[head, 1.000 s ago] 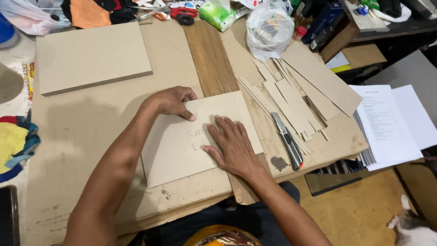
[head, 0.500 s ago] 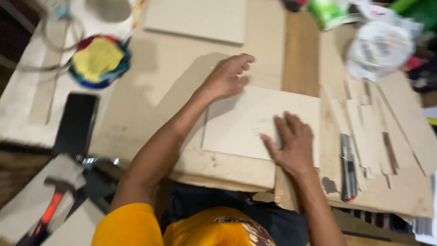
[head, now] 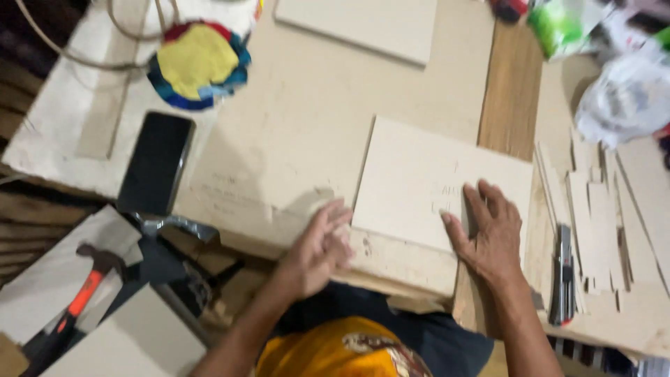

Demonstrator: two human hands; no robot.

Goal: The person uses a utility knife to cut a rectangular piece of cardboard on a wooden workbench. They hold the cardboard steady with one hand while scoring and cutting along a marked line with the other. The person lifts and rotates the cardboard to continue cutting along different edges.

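Down at the far left, below the table edge, a hammer with an orange and black handle point(head: 82, 297) lies on a pale grey board point(head: 49, 286). Above it, on the table, a black smartphone point(head: 155, 172) rests face up, and beyond that sits a round cloth piece in yellow, blue and red point(head: 197, 64), with a thin beige cord looping near it.

The tan cardboard-covered table point(head: 300, 126) carries a thick pale board point(head: 363, 24) at its far edge. Nearer the person, the left hand point(head: 317, 248) hovers at the table's near edge, fingers loosely spread and holding nothing (it is a little blurred); it lies just left of the rectangular beige cardboard sheet point(head: 419, 178) and I cannot tell whether it touches the table.

That sheet lies flat on the table, slightly turned, with faint pencil marks on it. The right hand point(head: 488, 234) presses flat on the sheet's near right corner, fingers spread open, gripping nothing.

A strip of brown wood-grain plank point(head: 513, 91) runs away behind the sheet. Right of the hand a grey utility knife with a red end point(head: 562, 272) lies along the table, just beside a pile of narrow cut cardboard strips point(head: 604, 216). Farther back sit a green packet point(head: 558, 28) and a knotted white plastic bag point(head: 624, 94).
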